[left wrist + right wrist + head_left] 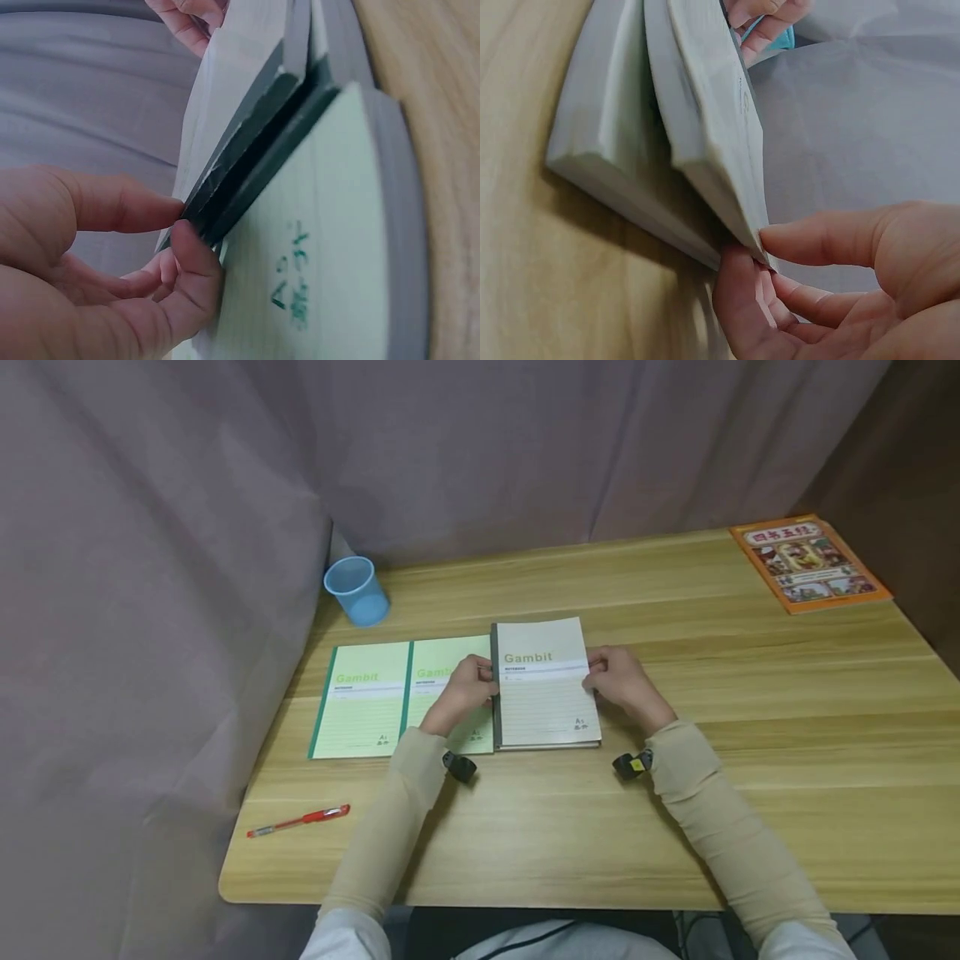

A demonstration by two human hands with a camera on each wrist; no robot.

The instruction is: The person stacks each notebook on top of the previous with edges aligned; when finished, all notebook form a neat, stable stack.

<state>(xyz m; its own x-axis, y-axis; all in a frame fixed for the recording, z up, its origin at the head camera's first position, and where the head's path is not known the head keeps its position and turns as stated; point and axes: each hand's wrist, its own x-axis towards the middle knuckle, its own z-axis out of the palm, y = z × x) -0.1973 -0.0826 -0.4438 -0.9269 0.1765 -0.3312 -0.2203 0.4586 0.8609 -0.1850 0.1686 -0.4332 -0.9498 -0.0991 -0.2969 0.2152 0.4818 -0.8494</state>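
Observation:
A grey-spined Gambit notebook (547, 706) lies between both hands, slightly raised above another dark-spined notebook (349, 45) under it. My left hand (463, 695) pinches its spine edge between thumb and fingers. My right hand (626, 685) pinches the opposite edge; in the right wrist view, the thumb (817, 238) presses the cover and a gap shows below the notebook. Two pale green Gambit notebooks with green spines lie flat to the left: the outer one (360, 718), and the inner one (446, 650), partly hidden by my left hand.
A blue cup (360, 595) stands at the table's back left. A red pen (300, 821) lies near the front left edge. An orange-covered book (810, 564) rests at the far right corner of the wooden table (750, 843). Grey curtains hang behind and to the left.

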